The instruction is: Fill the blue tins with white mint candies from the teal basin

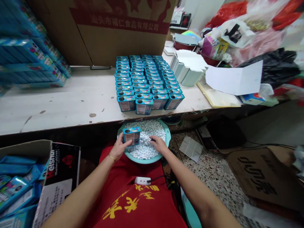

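Note:
A light-blue basin (168,136) full of small white candies (144,151) rests at my lap, below the table edge. Over the basin's left side, my left hand (120,147) is wrapped round a small blue candy tin (131,136), thumb across its front, the dark round patch on its top facing up. My right hand (158,144) reaches into the candies just right of the tin, fingers drawn together at the surface. A small dark spot shows by its fingertips; what they hold, if anything, is too small to make out.
Rows of similar blue tins (143,91) stand on the white table (95,95). Stacked blue packs (28,60) are at left, white folded cards (188,68) at right. A large carton (123,41) stands behind. An open box (63,171) of blue packages sits lower left.

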Available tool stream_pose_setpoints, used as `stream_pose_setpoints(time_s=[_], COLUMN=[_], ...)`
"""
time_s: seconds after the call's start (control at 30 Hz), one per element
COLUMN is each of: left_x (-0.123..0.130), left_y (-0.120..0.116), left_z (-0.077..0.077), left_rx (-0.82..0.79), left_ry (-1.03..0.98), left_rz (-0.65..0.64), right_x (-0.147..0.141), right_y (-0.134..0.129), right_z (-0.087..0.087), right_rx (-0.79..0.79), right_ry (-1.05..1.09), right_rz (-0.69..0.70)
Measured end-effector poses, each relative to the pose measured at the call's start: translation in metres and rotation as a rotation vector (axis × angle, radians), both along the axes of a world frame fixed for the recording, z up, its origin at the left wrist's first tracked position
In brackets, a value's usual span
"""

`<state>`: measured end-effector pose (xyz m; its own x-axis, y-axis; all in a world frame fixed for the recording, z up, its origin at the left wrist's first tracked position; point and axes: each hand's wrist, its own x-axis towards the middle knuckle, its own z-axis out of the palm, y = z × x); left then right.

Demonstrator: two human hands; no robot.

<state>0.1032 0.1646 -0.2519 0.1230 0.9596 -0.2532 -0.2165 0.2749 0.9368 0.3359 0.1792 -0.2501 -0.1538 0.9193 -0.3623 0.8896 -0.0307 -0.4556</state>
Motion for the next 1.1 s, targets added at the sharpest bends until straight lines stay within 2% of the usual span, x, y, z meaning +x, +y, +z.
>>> stream_pose_setpoints(time_s=[0.07,0.17,0.3,0.37,0.47,0.63,0.73,0.83,0.97,1.1], left_x=[-0.018,-0.032,-0.025,-0.019,-0.017,-0.024,-0.021,-0.013,-0.003,0.0], left_y=[0.002,0.006,0.01,0.012,0.014,0.013,0.012,0.01,0.009,0.007], left_z=[0.005,0.007,0.007,0.009,0.015,0.021,0.018,0.012,0.008,0.006], left_rx=[0.074,0.151,0.206,0.23,0.234,0.242,0.266,0.291,0.354,0.393], left_ry=[0.129,0.33,0.412,0.398,0.386,0.401,0.45,0.528,0.615,0.631], left_rz=[0.015,0.01,-0.018,-0.007,0.021,0.053,0.022,-0.015,-0.039,-0.047], right_x=[0.012,0.021,0.016,0.013,0.015,0.025,0.019,0.002,-0.027,-0.051], right_y=[0.002,0.006,0.015,0.021,0.031,0.031,0.026,0.025,0.025,0.024], right_z=[0.017,0.055,0.109,0.124,0.128,0.114,0.122,0.143,0.171,0.186], right_rx=[0.024,0.075,0.106,0.112,0.083,-0.008,-0.006,0.037,0.107,0.152], right_ry=[0.07,0.173,0.058,-0.019,0.047,0.349,0.367,0.227,-0.218,-0.483], right_rz=[0.014,0.08,0.205,0.247,0.255,0.215,0.226,0.312,0.412,0.509])
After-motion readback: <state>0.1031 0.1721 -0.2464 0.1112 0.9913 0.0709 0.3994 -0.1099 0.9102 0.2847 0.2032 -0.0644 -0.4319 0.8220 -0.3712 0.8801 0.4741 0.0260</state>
